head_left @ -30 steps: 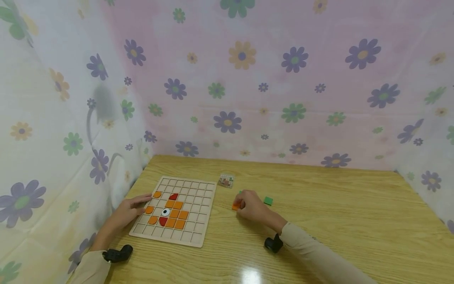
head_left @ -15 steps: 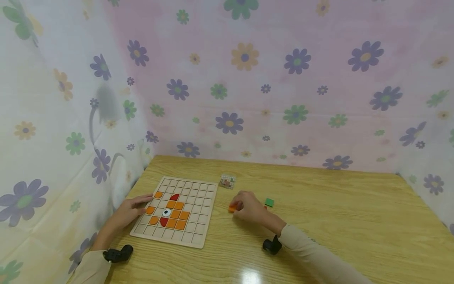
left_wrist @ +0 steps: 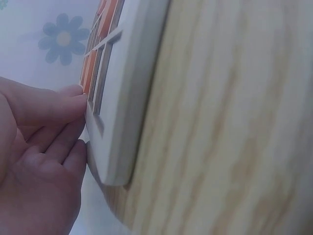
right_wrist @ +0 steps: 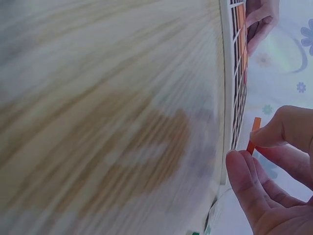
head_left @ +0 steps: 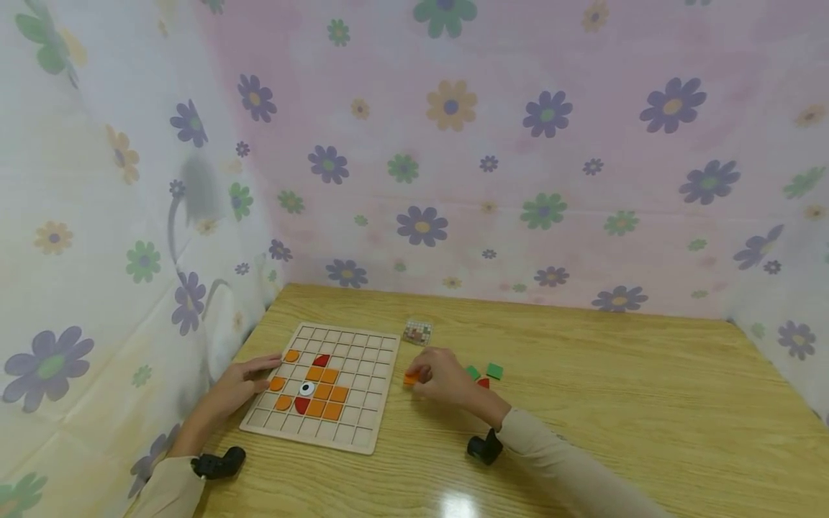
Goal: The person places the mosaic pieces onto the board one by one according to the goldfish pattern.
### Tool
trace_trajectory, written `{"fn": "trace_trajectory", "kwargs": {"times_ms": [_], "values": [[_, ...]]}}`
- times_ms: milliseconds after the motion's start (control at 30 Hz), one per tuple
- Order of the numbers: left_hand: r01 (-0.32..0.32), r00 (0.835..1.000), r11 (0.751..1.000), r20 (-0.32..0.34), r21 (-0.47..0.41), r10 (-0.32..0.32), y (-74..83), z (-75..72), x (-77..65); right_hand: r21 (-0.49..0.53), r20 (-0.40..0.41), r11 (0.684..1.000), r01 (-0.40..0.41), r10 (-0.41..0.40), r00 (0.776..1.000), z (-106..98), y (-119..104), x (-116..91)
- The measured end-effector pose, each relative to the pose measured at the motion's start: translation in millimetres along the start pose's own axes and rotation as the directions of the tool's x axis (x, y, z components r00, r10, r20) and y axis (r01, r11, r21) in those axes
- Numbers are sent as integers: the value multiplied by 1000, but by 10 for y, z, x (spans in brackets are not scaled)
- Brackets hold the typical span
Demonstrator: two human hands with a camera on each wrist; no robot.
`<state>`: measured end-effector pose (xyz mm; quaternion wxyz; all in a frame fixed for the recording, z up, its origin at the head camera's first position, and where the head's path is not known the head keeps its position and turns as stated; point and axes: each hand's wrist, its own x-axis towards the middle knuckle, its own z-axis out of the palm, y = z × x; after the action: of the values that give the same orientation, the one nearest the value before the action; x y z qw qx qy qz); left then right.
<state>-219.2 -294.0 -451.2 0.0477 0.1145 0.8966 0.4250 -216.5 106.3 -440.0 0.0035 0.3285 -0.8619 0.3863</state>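
My right hand (head_left: pixel 443 378) pinches a small orange tile (head_left: pixel 410 378) between thumb and fingertips, just right of the wooden grid board (head_left: pixel 372 352). In the right wrist view this thin tile (right_wrist: pixel 255 133) shows edge-on, held above the table. My left hand (head_left: pixel 235 388) lies at the board's left edge with fairly straight fingers. Seen from the left wrist, its fingertips (left_wrist: pixel 78 104) touch the board's side close to an orange piece. On the grid sit several orange squares (head_left: pixel 322 393), orange rounded pieces (head_left: pixel 276 384), red quarter-rounds (head_left: pixel 322 360) and a white eye piece (head_left: pixel 306 388).
Behind the right hand lie two green tiles (head_left: pixel 495 370) and a red piece (head_left: pixel 483 383), partly hidden. A small picture card (head_left: pixel 418 332) is beyond the board's right corner. Flowered cloth walls (head_left: pixel 486 180) border the wooden table (head_left: pixel 583 374).
My right hand has moved left toward the board with the orange tile, uncovering a green tile and the red piece behind it. The left hand stays at the board's edge.
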Motion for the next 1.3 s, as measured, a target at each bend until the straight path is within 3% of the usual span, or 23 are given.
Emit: {"fn": "trace_trajectory", "kwargs": {"times_ms": [400,567,833,1133,1300], "values": [[54,998,998,-7,-33,-54,-16,31,16,86,-1,996,18,-18,1000,179,-96,182],[43,999,999,-13,-33,-44,-46,9,21,87,2,996,-18,18,1000,257,-180,304],[14,1000,1000,-13,-13,-15,-14,23,-2,101,17,994,32,-34,999,398,-205,484],[51,999,997,-6,-52,-51,31,16,-21,101,59,995,7,-13,998,608,-262,638],[37,999,998,-5,-58,-38,31,6,-20,73,63,997,-7,2,998,685,-280,719]]}}
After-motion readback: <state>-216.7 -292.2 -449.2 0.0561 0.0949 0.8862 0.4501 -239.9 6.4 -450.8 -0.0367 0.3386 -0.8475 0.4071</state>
